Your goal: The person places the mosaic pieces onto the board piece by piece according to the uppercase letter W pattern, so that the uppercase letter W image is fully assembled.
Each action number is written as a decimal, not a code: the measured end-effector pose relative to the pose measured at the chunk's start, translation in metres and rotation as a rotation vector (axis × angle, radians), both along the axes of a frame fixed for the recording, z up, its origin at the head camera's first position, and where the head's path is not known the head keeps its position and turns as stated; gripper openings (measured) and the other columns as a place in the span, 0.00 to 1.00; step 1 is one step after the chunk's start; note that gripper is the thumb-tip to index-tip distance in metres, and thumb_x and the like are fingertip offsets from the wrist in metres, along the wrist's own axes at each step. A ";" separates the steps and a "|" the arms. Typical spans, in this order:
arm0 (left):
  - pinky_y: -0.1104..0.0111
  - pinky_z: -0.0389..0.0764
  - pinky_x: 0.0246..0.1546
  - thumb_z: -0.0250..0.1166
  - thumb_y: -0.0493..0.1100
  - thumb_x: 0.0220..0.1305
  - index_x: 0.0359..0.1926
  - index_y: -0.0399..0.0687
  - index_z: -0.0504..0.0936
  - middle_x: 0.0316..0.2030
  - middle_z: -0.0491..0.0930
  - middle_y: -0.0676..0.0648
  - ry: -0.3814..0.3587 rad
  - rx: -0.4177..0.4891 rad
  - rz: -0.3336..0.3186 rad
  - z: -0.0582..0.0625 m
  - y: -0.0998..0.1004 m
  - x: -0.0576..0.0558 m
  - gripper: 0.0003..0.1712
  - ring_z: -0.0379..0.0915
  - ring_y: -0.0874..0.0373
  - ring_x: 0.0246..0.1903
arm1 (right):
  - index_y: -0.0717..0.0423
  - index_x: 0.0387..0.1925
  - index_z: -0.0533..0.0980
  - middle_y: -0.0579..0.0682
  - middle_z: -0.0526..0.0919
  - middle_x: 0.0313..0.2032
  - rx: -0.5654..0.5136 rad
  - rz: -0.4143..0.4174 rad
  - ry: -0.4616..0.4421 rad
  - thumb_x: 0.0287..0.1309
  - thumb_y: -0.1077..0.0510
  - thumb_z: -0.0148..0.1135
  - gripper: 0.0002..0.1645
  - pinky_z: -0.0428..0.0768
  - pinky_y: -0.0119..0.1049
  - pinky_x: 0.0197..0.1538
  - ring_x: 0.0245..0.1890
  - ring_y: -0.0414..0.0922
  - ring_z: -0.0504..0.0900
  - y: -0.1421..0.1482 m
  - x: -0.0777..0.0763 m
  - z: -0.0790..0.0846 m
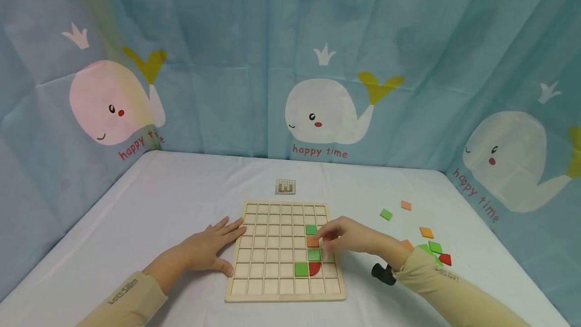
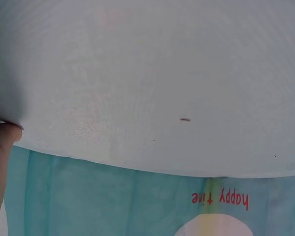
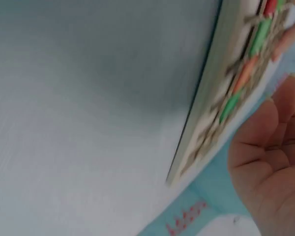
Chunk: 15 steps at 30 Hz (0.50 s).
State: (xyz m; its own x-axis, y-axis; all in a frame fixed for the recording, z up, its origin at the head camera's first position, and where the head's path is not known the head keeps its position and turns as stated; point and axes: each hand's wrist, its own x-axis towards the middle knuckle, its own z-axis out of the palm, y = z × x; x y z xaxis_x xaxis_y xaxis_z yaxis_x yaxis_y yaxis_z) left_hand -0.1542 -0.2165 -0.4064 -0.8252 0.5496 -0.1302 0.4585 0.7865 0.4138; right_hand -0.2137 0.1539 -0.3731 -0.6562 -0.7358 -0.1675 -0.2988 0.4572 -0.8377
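A wooden grid board (image 1: pixel 263 297) lies on the white table. Flat on its left edge rests my left hand (image 1: pixel 206 249), fingers spread. My right hand (image 1: pixel 354 236) hovers over the board's right side, its fingers loosely bent and the index fingertip at an orange tile (image 1: pixel 312 241); contact cannot be told. No piece shows in the right hand in the right wrist view. In the same column sit a green tile (image 1: pixel 310 229) above, another green tile (image 1: pixel 314 255) below, then a red rounded piece (image 1: pixel 314 268). Left of the red piece is a green tile (image 1: pixel 301 269).
Loose tiles lie to the right, among them a green tile (image 1: pixel 386 214), an orange tile (image 1: pixel 426 232) and a red piece (image 1: pixel 445 259). A black object (image 1: pixel 383 274) is partly behind the right sleeve. A small patterned card (image 1: pixel 285 186) lies beyond the board. Blue curtains (image 1: pixel 218 105) surround the table.
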 end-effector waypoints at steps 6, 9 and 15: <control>0.35 0.52 0.63 0.64 0.70 0.47 0.74 0.42 0.57 0.74 0.49 0.41 0.002 -0.006 0.001 -0.001 0.000 -0.001 0.60 0.40 0.32 0.71 | 0.68 0.53 0.78 0.48 0.79 0.32 0.008 -0.131 0.022 0.63 0.64 0.61 0.18 0.76 0.42 0.38 0.34 0.46 0.75 0.030 -0.010 0.020; 0.36 0.52 0.64 0.64 0.70 0.47 0.74 0.43 0.57 0.75 0.49 0.41 -0.006 -0.005 0.008 -0.002 -0.001 -0.001 0.60 0.40 0.33 0.71 | 0.68 0.54 0.76 0.52 0.80 0.35 0.003 -0.176 0.040 0.65 0.62 0.60 0.19 0.77 0.48 0.43 0.38 0.49 0.77 0.045 -0.017 0.029; 0.36 0.51 0.64 0.64 0.71 0.47 0.74 0.42 0.57 0.75 0.48 0.41 -0.015 -0.006 0.011 0.000 -0.001 -0.002 0.61 0.39 0.33 0.72 | 0.65 0.57 0.75 0.53 0.81 0.41 0.035 -0.270 0.082 0.65 0.57 0.61 0.22 0.78 0.49 0.47 0.44 0.55 0.78 0.074 -0.031 0.044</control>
State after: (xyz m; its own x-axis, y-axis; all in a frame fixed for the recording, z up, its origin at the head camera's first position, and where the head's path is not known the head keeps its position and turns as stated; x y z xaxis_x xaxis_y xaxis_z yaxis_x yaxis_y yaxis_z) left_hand -0.1563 -0.2177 -0.4068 -0.8294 0.5394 -0.1457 0.4434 0.7941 0.4157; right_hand -0.2446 0.2276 -0.3292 -0.8401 -0.5271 -0.1282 -0.2280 0.5575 -0.7983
